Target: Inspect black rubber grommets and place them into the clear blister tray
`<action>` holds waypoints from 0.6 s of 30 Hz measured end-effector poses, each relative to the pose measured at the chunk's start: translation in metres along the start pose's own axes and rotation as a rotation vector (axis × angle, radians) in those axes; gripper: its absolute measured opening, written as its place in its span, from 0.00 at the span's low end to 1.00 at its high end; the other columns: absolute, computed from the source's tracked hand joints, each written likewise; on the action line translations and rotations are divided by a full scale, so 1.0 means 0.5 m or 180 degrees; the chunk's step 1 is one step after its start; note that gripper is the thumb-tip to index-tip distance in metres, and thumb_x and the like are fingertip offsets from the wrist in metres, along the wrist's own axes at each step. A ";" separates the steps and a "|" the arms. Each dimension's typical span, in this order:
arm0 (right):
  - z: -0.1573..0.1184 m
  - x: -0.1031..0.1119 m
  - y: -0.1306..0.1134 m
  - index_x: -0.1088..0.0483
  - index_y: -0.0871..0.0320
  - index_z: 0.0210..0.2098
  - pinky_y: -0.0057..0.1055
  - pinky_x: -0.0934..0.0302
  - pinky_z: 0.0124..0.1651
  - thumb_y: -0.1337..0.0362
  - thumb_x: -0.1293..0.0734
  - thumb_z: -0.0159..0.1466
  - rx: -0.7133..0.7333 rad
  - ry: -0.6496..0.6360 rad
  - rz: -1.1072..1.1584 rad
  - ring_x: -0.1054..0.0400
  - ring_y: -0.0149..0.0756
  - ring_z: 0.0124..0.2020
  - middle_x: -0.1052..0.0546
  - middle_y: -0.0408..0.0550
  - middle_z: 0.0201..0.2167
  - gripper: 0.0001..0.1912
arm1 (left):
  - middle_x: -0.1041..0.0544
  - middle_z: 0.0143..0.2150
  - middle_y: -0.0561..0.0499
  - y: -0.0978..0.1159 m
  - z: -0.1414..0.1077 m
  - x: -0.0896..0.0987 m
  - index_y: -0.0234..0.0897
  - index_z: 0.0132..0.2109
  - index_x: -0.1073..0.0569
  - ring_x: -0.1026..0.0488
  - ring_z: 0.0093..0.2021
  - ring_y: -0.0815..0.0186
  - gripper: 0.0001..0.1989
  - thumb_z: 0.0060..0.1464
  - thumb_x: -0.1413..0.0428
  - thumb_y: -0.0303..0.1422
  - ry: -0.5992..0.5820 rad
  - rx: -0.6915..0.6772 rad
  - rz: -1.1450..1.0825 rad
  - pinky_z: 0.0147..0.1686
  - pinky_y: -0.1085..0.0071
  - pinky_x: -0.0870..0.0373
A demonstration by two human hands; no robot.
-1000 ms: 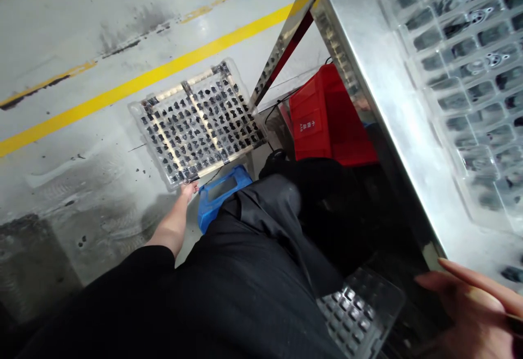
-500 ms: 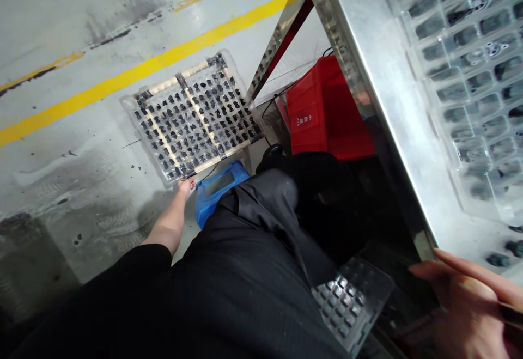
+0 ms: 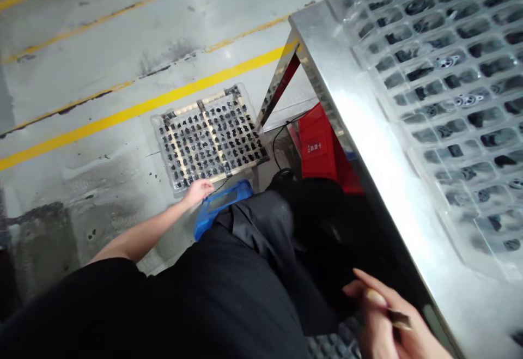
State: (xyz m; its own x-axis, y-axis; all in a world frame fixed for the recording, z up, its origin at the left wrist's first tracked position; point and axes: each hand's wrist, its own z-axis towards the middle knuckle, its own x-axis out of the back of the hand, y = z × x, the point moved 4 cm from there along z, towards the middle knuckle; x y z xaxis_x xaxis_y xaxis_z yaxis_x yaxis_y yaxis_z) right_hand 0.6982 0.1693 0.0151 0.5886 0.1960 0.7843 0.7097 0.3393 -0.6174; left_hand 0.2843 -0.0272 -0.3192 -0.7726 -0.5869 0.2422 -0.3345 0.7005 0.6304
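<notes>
My left hand (image 3: 201,189) is reached out low at the near edge of a clear plastic tray (image 3: 214,138) filled with rows of small black parts. Its fingers are curled together; whether anything is between them is too small to tell. Pale strips bound with dark tape run across that tray. My right hand (image 3: 386,315), blurred, is closed beside the metal table's edge. A short brownish, slim object (image 3: 399,319) sticks out from its grip, its kind unclear.
On the metal table (image 3: 347,92) to the right lies a large clear tray (image 3: 461,81) of dark parts. Beneath stands a red bin (image 3: 316,144). A blue plastic stool or crate (image 3: 223,204) is by my knee. Part of another tray (image 3: 333,345) shows below. Yellow lines cross the floor.
My view has swung, showing more floor and tabletop. My left hand has shifted right along the tray's near edge. My right hand has moved left, off the table edge, still holding the brownish object.
</notes>
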 end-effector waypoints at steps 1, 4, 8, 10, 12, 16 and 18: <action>-0.009 -0.012 0.009 0.18 0.54 0.51 0.30 0.29 0.40 0.53 0.33 0.78 0.0001 -0.0109 0.0074 0.22 0.36 0.31 0.18 0.46 0.33 0.15 | 0.20 0.54 0.43 0.050 0.037 0.004 0.34 0.58 0.22 0.20 0.49 0.59 0.16 0.71 0.37 0.40 0.0077 -0.0206 0.0013 0.48 0.58 0.17; -0.034 -0.050 0.040 0.18 0.52 0.53 0.30 0.26 0.41 0.53 0.33 0.77 0.0079 -0.0453 0.0064 0.20 0.37 0.32 0.17 0.44 0.35 0.14 | 0.20 0.55 0.43 0.215 0.170 0.029 0.34 0.58 0.23 0.20 0.49 0.59 0.16 0.71 0.38 0.40 0.0417 -0.0795 0.0040 0.49 0.58 0.17; -0.054 -0.102 0.076 0.18 0.46 0.53 0.30 0.20 0.38 0.55 0.32 0.74 0.0008 -0.0696 0.0088 0.17 0.42 0.33 0.15 0.43 0.38 0.13 | 0.21 0.57 0.42 0.413 0.342 0.047 0.34 0.59 0.23 0.21 0.52 0.57 0.18 0.70 0.37 0.40 0.0781 -0.1444 0.0168 0.52 0.55 0.19; -0.059 -0.128 0.092 0.18 0.43 0.53 0.32 0.18 0.40 0.54 0.31 0.73 -0.0349 -0.0705 0.0210 0.16 0.46 0.35 0.15 0.42 0.40 0.13 | 0.21 0.56 0.42 0.487 0.410 0.028 0.34 0.58 0.23 0.21 0.52 0.57 0.17 0.70 0.37 0.40 0.0871 -0.1686 0.0293 0.53 0.54 0.20; -0.065 -0.157 0.101 0.18 0.38 0.53 0.35 0.17 0.39 0.52 0.31 0.72 -0.0653 -0.0801 0.0400 0.16 0.50 0.38 0.14 0.40 0.42 0.13 | 0.21 0.53 0.44 0.544 0.466 -0.009 0.33 0.54 0.22 0.22 0.51 0.57 0.15 0.69 0.36 0.40 0.0897 -0.1864 0.0456 0.54 0.54 0.21; -0.074 -0.196 0.110 0.20 0.30 0.54 0.37 0.17 0.35 0.50 0.31 0.71 -0.0853 -0.1061 0.0670 0.16 0.53 0.43 0.15 0.35 0.47 0.14 | 0.21 0.46 0.47 0.627 0.555 -0.101 0.33 0.45 0.22 0.24 0.48 0.58 0.10 0.63 0.33 0.35 0.0836 -0.2112 0.0746 0.55 0.55 0.26; -0.076 -0.199 0.117 0.22 0.29 0.55 0.35 0.18 0.34 0.51 0.32 0.72 -0.0930 -0.1061 0.0661 0.15 0.51 0.43 0.15 0.33 0.48 0.14 | 0.22 0.44 0.47 0.657 0.588 -0.134 0.33 0.43 0.23 0.26 0.47 0.58 0.08 0.60 0.33 0.29 0.0836 -0.2181 0.0820 0.55 0.57 0.30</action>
State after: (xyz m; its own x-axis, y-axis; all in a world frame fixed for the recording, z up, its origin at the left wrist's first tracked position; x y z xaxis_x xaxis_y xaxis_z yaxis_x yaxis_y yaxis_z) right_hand 0.6959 0.1348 -0.1012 0.6071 0.5323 0.5900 0.6975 -0.0011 -0.7166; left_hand 0.0673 0.3617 -0.3451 -0.5990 -0.5765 0.5558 0.3126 0.4707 0.8251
